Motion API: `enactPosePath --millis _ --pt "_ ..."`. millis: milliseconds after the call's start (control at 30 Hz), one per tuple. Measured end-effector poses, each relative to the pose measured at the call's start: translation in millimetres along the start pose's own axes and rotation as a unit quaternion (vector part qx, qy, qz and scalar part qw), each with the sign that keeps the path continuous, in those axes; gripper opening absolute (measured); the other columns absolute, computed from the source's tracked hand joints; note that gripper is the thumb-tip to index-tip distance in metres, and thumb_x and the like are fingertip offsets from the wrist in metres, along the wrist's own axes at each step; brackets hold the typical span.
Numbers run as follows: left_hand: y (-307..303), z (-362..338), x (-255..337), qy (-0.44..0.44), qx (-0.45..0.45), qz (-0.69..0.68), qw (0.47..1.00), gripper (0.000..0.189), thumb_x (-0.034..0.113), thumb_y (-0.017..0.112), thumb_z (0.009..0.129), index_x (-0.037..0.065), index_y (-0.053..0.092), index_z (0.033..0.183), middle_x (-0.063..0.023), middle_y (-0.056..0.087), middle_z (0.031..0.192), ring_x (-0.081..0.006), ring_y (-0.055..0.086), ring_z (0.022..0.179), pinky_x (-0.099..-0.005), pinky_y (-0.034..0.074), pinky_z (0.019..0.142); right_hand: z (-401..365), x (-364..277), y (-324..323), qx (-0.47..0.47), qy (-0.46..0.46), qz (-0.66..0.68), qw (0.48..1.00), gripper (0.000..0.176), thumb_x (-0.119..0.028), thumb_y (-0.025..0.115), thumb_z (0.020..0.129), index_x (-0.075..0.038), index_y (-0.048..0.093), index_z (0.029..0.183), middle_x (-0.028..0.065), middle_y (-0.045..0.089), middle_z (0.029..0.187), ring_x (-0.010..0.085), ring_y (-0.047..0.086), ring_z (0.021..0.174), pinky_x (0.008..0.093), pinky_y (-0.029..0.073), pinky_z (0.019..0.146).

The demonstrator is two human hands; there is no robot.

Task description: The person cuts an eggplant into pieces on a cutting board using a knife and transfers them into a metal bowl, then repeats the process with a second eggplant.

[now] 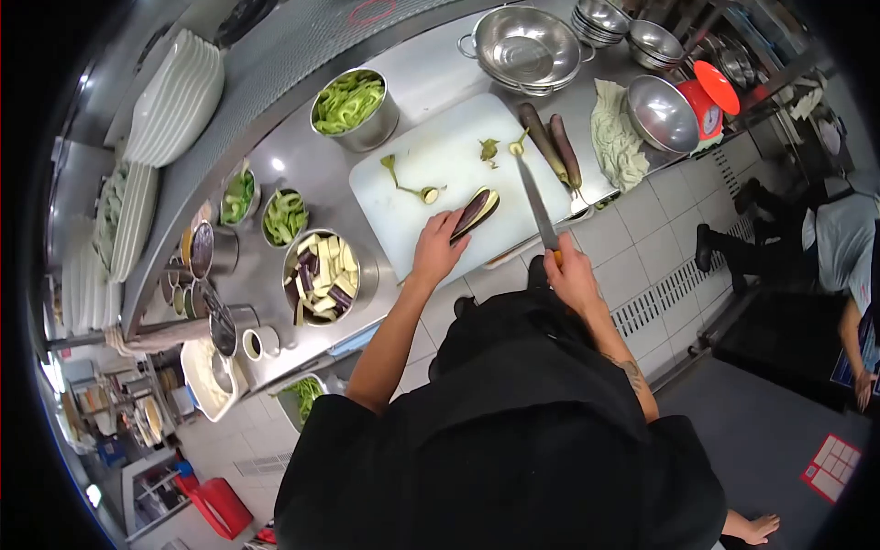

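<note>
My left hand (440, 247) has its fingers around the near end of an eggplant piece (476, 213), partly peeled in pale stripes, on the white cutting board (412, 240). In my right hand (573, 273) is a long kitchen knife (536, 200) with an orange handle. Its blade points away across the board's right side, the tip by a cut eggplant stem (517, 147). Another stem end (427, 193) and some green scraps (489, 151) lie farther left. Two long dark eggplants (553, 151) rest at the board's right edge.
Left of the board stand a pot of eggplant chunks (321, 277) and containers of sliced green vegetables (351, 103). A steel colander (527, 48), a crumpled cloth (618, 137), a steel bowl (663, 114) and a red scale (704, 108) are behind and right. Another person (843, 238) is at far right.
</note>
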State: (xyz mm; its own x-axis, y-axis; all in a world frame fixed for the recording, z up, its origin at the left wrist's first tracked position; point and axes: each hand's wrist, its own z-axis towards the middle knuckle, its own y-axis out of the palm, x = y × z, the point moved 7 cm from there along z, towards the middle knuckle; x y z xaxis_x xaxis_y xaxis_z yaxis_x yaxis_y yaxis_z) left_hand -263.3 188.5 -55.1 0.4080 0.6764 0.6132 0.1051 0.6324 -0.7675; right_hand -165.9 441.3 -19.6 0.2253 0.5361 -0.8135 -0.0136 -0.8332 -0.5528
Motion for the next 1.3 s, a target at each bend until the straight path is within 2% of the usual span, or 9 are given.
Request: enactPosePath --millis 100,367,733,833,967,1033,1167,1233,1300 --pt "-3 -3 1 0.006 0.026 -0.005 1.000 0.056 0.020 0.078 0.083 0.006 0.060 0.134 -0.0170 0.062 0.125 -0.0353 0.058 0.114 -0.0429 0.049 0.099 -2 -7 8 -0.023 -0.060 -0.101 0.993 0.018 -0.012 0.057 0.096 -0.002 0.044 0.103 0.0287 0.066 0.082 0.0527 0.062 0.080 0.0587 0.048 0.070" --pt "-16 10 13 0.003 0.031 -0.055 0.998 0.046 0.014 0.080 0.078 0.006 0.062 0.121 -0.0131 0.059 0.121 -0.0338 0.059 0.111 -0.0417 0.051 0.095 6 -15 26 -0.077 -0.052 -0.189 0.978 0.019 -0.014 0.052 0.097 -0.001 0.044 0.109 0.0317 0.065 0.082 0.0531 0.063 0.080 0.0627 0.049 0.071" --pt "-9 9 11 0.051 0.008 -0.014 0.999 0.042 0.009 0.072 0.075 0.008 0.062 0.116 -0.0096 0.058 0.116 -0.0316 0.057 0.105 -0.0422 0.050 0.091 -8 -44 44 -0.177 -0.065 -0.336 0.923 0.029 -0.008 0.048 0.094 -0.003 0.043 0.122 0.0321 0.065 0.091 0.0495 0.068 0.081 0.0567 0.056 0.072" --pt "-8 11 11 0.043 0.010 -0.017 0.999 0.040 0.006 0.071 0.072 0.006 0.063 0.112 -0.0109 0.059 0.114 -0.0329 0.056 0.104 -0.0420 0.050 0.091 -10 -51 43 -0.179 -0.063 -0.342 0.920 0.028 -0.007 0.048 0.093 -0.001 0.043 0.119 0.0329 0.065 0.092 0.0499 0.068 0.080 0.0557 0.057 0.072" --pt "-5 15 9 0.054 -0.009 -0.017 0.998 0.043 0.006 0.070 0.071 0.007 0.062 0.113 -0.0110 0.059 0.114 -0.0322 0.057 0.104 -0.0417 0.050 0.091 1 -43 56 -0.184 -0.065 -0.341 0.919 0.025 -0.006 0.048 0.093 0.001 0.043 0.117 0.0306 0.066 0.087 0.0476 0.069 0.079 0.0558 0.056 0.071" --pt "-8 13 12 0.064 -0.024 -0.030 0.997 0.045 0.006 0.071 0.071 0.006 0.061 0.115 -0.0111 0.058 0.114 -0.0322 0.057 0.106 -0.0411 0.051 0.091 17 -16 82 -0.159 -0.102 -0.271 0.944 0.017 -0.008 0.044 0.095 0.000 0.044 0.110 0.0313 0.065 0.080 0.0511 0.066 0.077 0.0618 0.051 0.067" --pt "-15 -4 6 0.052 0.012 -0.055 0.997 0.040 0.009 0.075 0.076 0.005 0.062 0.114 -0.0111 0.059 0.114 -0.0318 0.059 0.106 -0.0399 0.051 0.090 43 -8 83 -0.151 -0.121 -0.239 0.952 0.015 -0.007 0.047 0.096 0.001 0.043 0.108 0.0271 0.065 0.075 0.0432 0.068 0.073 0.0561 0.052 0.063" --pt "-24 -13 -13 -0.039 0.049 -0.129 0.990 0.036 0.015 0.078 0.082 0.006 0.063 0.114 -0.0099 0.061 0.116 -0.0289 0.062 0.098 -0.0397 0.052 0.086 46 -5 60 -0.290 0.037 -0.063 0.954 0.016 -0.014 0.050 0.099 -0.002 0.042 0.106 0.0278 0.065 0.076 0.0470 0.065 0.069 0.0582 0.048 0.062" --pt "-32 -25 -32 -0.058 0.071 -0.104 0.990 0.038 0.017 0.079 0.082 0.007 0.063 0.116 -0.0105 0.061 0.116 -0.0278 0.062 0.097 -0.0389 0.052 0.086 47 0 48 -0.260 0.028 -0.062 0.963 0.017 -0.016 0.051 0.100 -0.004 0.042 0.106 0.0275 0.065 0.076 0.0473 0.064 0.068 0.0587 0.047 0.062"
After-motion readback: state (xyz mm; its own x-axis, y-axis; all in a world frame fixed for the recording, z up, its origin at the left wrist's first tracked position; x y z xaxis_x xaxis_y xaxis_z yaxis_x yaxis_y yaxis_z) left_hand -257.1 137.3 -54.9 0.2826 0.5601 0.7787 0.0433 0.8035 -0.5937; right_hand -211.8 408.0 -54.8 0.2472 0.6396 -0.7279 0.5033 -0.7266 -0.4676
